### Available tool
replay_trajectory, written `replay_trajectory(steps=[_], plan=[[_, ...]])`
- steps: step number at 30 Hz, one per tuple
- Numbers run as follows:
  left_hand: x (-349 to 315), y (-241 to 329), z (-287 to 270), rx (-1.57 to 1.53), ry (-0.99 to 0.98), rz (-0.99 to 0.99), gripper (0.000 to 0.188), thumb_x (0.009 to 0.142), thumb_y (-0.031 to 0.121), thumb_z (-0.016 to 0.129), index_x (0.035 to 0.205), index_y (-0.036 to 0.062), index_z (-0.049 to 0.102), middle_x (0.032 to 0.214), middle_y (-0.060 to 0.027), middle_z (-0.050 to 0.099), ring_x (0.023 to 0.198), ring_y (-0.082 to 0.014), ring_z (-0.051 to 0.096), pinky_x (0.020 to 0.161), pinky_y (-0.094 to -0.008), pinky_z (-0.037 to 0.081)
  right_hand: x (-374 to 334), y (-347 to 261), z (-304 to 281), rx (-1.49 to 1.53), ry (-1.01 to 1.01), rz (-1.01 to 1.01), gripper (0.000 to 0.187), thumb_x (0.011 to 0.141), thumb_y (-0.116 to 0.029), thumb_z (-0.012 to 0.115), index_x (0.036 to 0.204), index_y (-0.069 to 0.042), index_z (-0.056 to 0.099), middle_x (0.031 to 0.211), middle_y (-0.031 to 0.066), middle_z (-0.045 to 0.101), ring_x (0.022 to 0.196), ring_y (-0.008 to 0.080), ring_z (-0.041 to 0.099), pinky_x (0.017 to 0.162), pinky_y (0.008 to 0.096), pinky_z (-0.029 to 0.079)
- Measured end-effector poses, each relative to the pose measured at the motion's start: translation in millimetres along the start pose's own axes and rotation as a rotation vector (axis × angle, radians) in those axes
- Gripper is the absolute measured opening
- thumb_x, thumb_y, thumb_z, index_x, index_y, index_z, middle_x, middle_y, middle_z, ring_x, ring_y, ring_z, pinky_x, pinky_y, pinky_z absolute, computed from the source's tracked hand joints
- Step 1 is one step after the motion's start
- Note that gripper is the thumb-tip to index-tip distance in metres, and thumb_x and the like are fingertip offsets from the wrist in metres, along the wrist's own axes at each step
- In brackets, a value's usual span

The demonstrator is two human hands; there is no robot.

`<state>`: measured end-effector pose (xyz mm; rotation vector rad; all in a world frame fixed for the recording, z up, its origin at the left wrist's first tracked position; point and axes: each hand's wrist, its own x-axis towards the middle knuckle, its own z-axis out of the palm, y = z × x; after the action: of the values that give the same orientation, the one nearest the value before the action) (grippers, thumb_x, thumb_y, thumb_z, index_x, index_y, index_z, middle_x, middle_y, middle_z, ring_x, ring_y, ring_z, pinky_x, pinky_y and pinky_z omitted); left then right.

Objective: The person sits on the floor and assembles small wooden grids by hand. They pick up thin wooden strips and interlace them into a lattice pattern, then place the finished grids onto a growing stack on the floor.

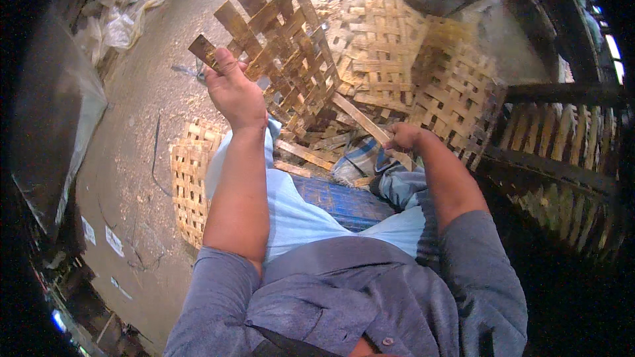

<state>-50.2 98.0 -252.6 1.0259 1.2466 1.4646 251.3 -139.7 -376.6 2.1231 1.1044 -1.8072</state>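
Observation:
My left hand (pixel 233 89) is closed on the left edge of a brown woven bamboo panel (pixel 281 46), which is tilted up in front of me. Loose strip ends stick out along its upper left side. In my right hand (pixel 405 137) is a pale flat bamboo strip (pixel 362 118), gripped near its lower end. The strip slants up and left, and its far end meets the panel's lower right corner. I cannot make out whether it is threaded into the weave there.
Pale woven panels (pixel 380 46) lie beyond, with a darker one (pixel 456 99) at the right. Another woven piece (pixel 193 178) rests by my left leg. Loose strips (pixel 305 155) lie ahead of a blue plastic surface (pixel 340 199) between my legs. A slatted wooden structure (pixel 555 139) stands far right.

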Motion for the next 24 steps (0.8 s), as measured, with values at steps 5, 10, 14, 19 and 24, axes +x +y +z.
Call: replay_trajectory(steps=[5,10,14,19,24], plan=[[-11,23,8,-0.166,-0.074,-0.089,0.049,0.099,0.046,0.053,0.109,-0.0021,0.048,0.096,-0.0145,0.062,0.086,-0.0185,0.062,0.071,-0.0304,0.053,-79,-11,-24,-0.278,0.175,0.026,0.041,0.093,-0.044,0.06,0.106,-0.006,0.067,0.096,0.0144,0.067,0.088,0.0283,0.061,0.079,0.0425,0.047],[-16,44,10,-0.218,-0.163,-0.042,0.04,0.1,0.039,0.054,0.109,0.0006,0.05,0.093,-0.0095,0.064,0.083,-0.0166,0.064,0.068,-0.0295,0.055,-126,17,-65,-0.386,0.434,-0.064,0.042,0.1,-0.039,0.046,0.126,-0.008,0.057,0.115,0.018,0.065,0.107,0.0336,0.06,0.091,0.0437,0.047],[-14,72,12,-0.19,-0.161,-0.012,0.033,0.1,0.038,0.055,0.103,0.005,0.054,0.091,-0.005,0.063,0.073,-0.0117,0.058,0.069,-0.0284,0.053,-116,63,-87,-0.007,0.636,-0.306,0.039,0.099,-0.027,0.046,0.132,-0.008,0.054,0.109,0.0166,0.066,0.099,0.03,0.064,0.083,0.0426,0.051],[-17,100,17,-0.161,-0.283,-0.018,0.03,0.1,0.038,0.055,0.101,0.0081,0.056,0.085,-0.0029,0.061,0.073,-0.012,0.058,0.07,-0.0289,0.052,-107,79,-95,0.628,0.785,-0.849,0.036,0.095,-0.017,0.051,0.127,0.0,0.053,0.091,0.013,0.068,0.074,0.0211,0.067,0.063,0.037,0.053],[-43,150,58,-0.129,-0.459,-0.083,0.025,0.1,0.034,0.057,0.101,0.0087,0.059,0.082,-0.0034,0.062,0.068,-0.0116,0.058,0.066,-0.0277,0.051,-171,26,-111,1.12,0.668,-0.836,0.034,0.094,-0.014,0.053,0.124,0.001,0.054,0.089,0.0107,0.067,0.067,0.0166,0.063,0.062,0.0334,0.052]])
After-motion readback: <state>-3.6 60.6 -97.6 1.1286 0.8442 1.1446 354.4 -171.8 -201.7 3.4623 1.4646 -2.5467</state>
